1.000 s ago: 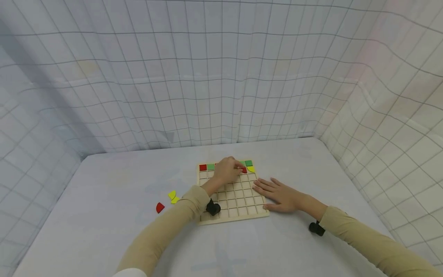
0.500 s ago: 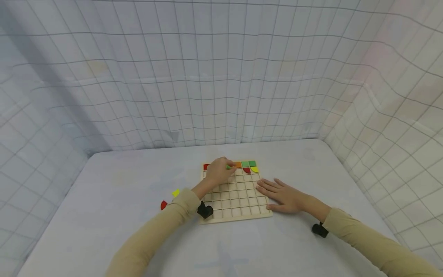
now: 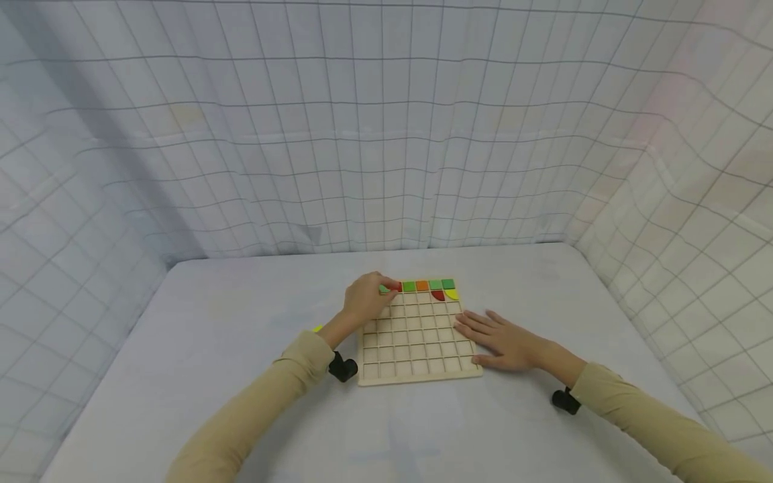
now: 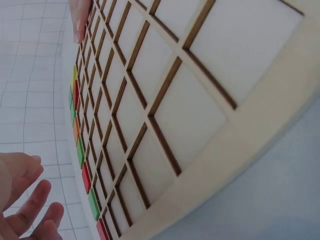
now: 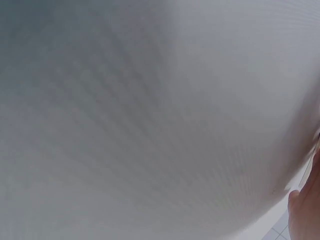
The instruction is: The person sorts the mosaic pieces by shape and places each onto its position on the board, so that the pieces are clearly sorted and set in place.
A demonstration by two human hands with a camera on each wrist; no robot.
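A wooden grid board (image 3: 417,335) lies on the table, its far row filled with square tiles, among them an orange tile (image 3: 422,286) and a green tile (image 3: 448,284). Below that row at the right sit a red quarter-circle piece (image 3: 438,295) and a yellow quarter-circle piece (image 3: 451,294). My left hand (image 3: 365,296) hovers over the board's far left corner and covers some tiles. The left wrist view shows its fingers (image 4: 37,200) loosely bent, with nothing between them. Spread flat, my right hand (image 3: 498,341) rests on the board's right edge.
A bit of a yellow piece (image 3: 317,329) shows beside my left forearm, left of the board. White cloth marked with grid lines (image 3: 386,134) rises behind the table (image 3: 199,322) and along both sides. Each wrist carries a small black camera (image 3: 343,367).
My left hand has moved leftward along the far row, uncovering the orange and green tiles. Its forearm now hides the loose red piece. My right hand stays on the board's edge.
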